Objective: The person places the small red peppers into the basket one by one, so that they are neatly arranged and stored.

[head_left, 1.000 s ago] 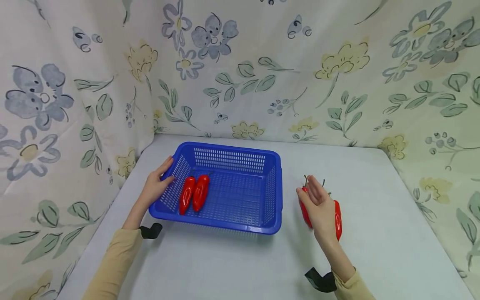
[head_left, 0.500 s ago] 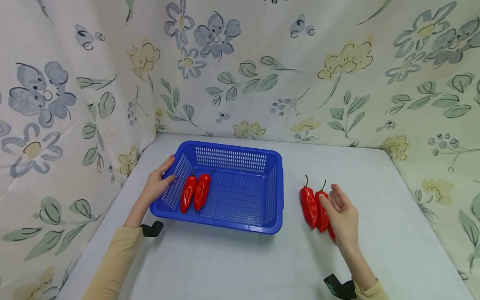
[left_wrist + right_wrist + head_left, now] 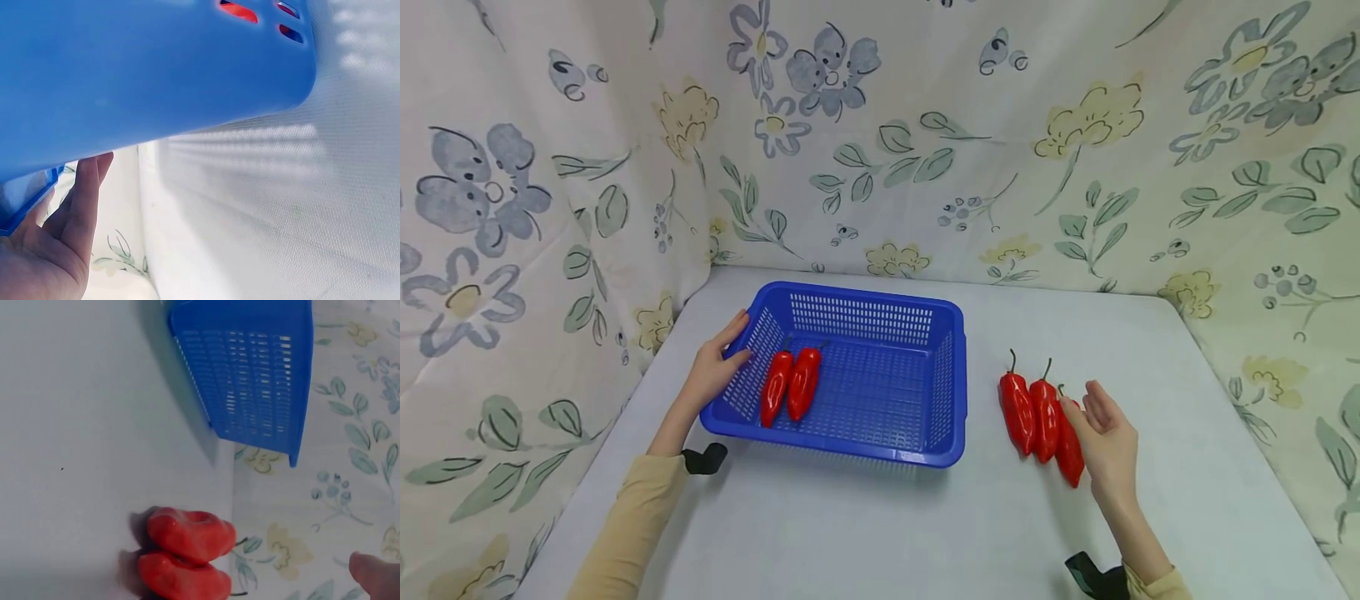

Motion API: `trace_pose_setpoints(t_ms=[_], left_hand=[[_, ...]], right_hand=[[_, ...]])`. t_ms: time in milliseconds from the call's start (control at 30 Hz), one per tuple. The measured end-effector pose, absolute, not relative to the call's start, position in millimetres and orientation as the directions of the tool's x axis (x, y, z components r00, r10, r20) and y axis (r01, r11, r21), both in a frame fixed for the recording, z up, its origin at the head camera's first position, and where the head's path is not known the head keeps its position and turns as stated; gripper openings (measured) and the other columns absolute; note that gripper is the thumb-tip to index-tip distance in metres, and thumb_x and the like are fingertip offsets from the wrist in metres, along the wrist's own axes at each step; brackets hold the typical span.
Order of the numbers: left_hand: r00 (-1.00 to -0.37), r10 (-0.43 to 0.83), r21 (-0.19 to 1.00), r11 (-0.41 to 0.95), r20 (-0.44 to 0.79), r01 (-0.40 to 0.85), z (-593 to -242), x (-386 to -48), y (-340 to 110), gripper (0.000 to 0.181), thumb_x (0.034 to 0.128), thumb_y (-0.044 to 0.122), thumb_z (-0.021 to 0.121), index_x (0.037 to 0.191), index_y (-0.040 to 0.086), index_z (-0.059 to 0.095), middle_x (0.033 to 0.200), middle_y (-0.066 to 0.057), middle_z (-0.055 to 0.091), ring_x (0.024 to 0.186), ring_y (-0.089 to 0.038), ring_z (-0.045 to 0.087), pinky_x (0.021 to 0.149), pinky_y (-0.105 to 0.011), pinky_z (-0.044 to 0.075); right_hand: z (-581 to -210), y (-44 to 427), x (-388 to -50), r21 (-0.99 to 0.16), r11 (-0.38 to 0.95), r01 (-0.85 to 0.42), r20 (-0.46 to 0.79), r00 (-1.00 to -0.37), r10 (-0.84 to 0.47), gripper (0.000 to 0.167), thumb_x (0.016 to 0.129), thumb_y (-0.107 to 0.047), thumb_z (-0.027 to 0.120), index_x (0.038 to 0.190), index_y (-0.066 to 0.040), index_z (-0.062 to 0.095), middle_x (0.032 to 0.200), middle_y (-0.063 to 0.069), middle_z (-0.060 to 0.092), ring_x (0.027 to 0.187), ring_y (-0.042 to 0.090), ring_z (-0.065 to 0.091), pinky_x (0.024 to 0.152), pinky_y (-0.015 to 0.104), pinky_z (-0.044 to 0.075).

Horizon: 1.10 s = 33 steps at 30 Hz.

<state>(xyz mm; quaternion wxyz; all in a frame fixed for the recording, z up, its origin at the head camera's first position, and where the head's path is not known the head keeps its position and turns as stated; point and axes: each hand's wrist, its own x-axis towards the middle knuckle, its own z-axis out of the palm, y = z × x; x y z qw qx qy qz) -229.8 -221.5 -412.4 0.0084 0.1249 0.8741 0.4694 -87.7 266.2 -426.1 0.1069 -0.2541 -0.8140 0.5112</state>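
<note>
My left hand holds the left rim of a blue plastic basket; in the left wrist view its fingers reach up to the rim. Two red chili peppers lie side by side on the left of the basket floor. Right of the basket, three more red peppers lie in a row on the table, stems away from me. Beside the rightmost pepper is my right hand, holding nothing, its thumb overlapping that pepper's upper end in the head view. Whether it touches cannot be told.
The white table carries the basket and the loose peppers. A floral curtain hangs along its back and sides. The basket's perforated side wall stands between the loose peppers and the peppers inside.
My right hand has moved right and toward me across the row of loose peppers, uncovering the left and middle ones. The left hand and basket have stayed in place.
</note>
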Motion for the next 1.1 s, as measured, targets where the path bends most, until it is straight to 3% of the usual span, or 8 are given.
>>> trace_pose_setpoints(t_ms=[200, 267, 300, 367, 467, 533, 767, 1100], left_hand=[[-0.964, 0.235, 0.821, 0.523, 0.122, 0.231, -413, -230, -223, 0.056, 0.0904, -0.005, 0.049, 0.143, -0.008, 0.030, 0.154, -0.025, 0.021, 0.139, -0.048, 0.023, 0.107, -0.062, 0.029], [-0.963, 0.238, 0.818, 0.524, 0.124, 0.235, -414, -230, -223, 0.056, 0.0904, -0.005, 0.049, 0.143, -0.008, 0.030, 0.154, -0.025, 0.021, 0.139, -0.048, 0.023, 0.106, -0.062, 0.029], [-0.964, 0.237, 0.818, 0.526, 0.121, 0.233, -414, -230, -223, 0.056, 0.0906, -0.005, 0.049, 0.143, -0.008, 0.030, 0.154, -0.025, 0.021, 0.139, -0.048, 0.023, 0.106, -0.062, 0.029], [-0.965, 0.235, 0.818, 0.529, 0.114, 0.226, -414, -230, -222, 0.056, 0.0908, -0.004, 0.048, 0.144, -0.007, 0.030, 0.154, -0.024, 0.021, 0.139, -0.048, 0.023, 0.107, -0.062, 0.029], [-0.967, 0.231, 0.819, 0.531, 0.108, 0.219, -414, -230, -222, 0.057, 0.0909, -0.004, 0.048, 0.144, -0.007, 0.030, 0.154, -0.024, 0.021, 0.139, -0.048, 0.024, 0.107, -0.062, 0.028], [-0.967, 0.230, 0.819, 0.531, 0.105, 0.216, -414, -230, -222, 0.057, 0.0908, -0.004, 0.048, 0.144, -0.007, 0.029, 0.154, -0.024, 0.021, 0.139, -0.048, 0.023, 0.107, -0.062, 0.028], [-0.968, 0.227, 0.821, 0.530, 0.105, 0.213, -411, -229, -221, 0.056, 0.0906, -0.004, 0.049, 0.144, -0.007, 0.030, 0.154, -0.024, 0.021, 0.140, -0.046, 0.022, 0.109, -0.061, 0.026], [-0.969, 0.226, 0.824, 0.527, 0.102, 0.210, -417, -234, -224, 0.058, 0.0907, -0.003, 0.049, 0.145, -0.004, 0.030, 0.155, -0.021, 0.021, 0.141, -0.045, 0.022, 0.108, -0.061, 0.027]], right_hand=[[-463, 289, -94, -0.881, 0.346, 0.323, -0.095, -0.837, 0.539, 0.073, 0.091, -0.048, 0.054, 0.150, -0.012, 0.028, 0.152, 0.016, 0.035, 0.138, 0.033, 0.038, 0.100, 0.031, 0.041], [-482, 301, -97, -0.873, 0.348, 0.342, -0.109, -0.832, 0.544, 0.076, 0.089, -0.053, 0.053, 0.150, -0.014, 0.028, 0.152, 0.015, 0.035, 0.137, 0.033, 0.038, 0.099, 0.028, 0.041], [-488, 305, -98, -0.866, 0.353, 0.354, -0.121, -0.834, 0.539, 0.078, 0.089, -0.055, 0.052, 0.151, -0.013, 0.027, 0.152, 0.016, 0.034, 0.137, 0.036, 0.038, 0.101, 0.034, 0.040], [-507, 316, -101, -0.856, 0.345, 0.384, -0.145, -0.820, 0.554, 0.081, 0.087, -0.059, 0.052, 0.151, -0.016, 0.027, 0.153, 0.013, 0.034, 0.137, 0.034, 0.038, 0.100, 0.031, 0.039], [-522, 323, -103, -0.847, 0.330, 0.416, -0.176, -0.806, 0.565, 0.081, 0.087, -0.060, 0.052, 0.151, -0.016, 0.027, 0.153, 0.011, 0.034, 0.137, 0.033, 0.038, 0.101, 0.034, 0.038], [-522, 322, -103, -0.835, 0.321, 0.446, -0.205, -0.795, 0.571, 0.080, 0.088, -0.059, 0.051, 0.151, -0.016, 0.026, 0.153, 0.010, 0.034, 0.137, 0.031, 0.038, 0.101, 0.035, 0.037], [-489, 298, -90, -0.830, 0.302, 0.469, -0.266, -0.808, 0.525, 0.077, 0.094, -0.044, 0.051, 0.150, -0.003, 0.020, 0.151, 0.025, 0.028, 0.137, 0.042, 0.033, 0.105, 0.046, 0.034], [-492, 294, -89, -0.817, 0.331, 0.472, -0.268, -0.819, 0.507, 0.073, 0.095, -0.038, 0.051, 0.150, -0.002, 0.019, 0.150, 0.027, 0.030, 0.137, 0.041, 0.034, 0.103, 0.044, 0.036]])
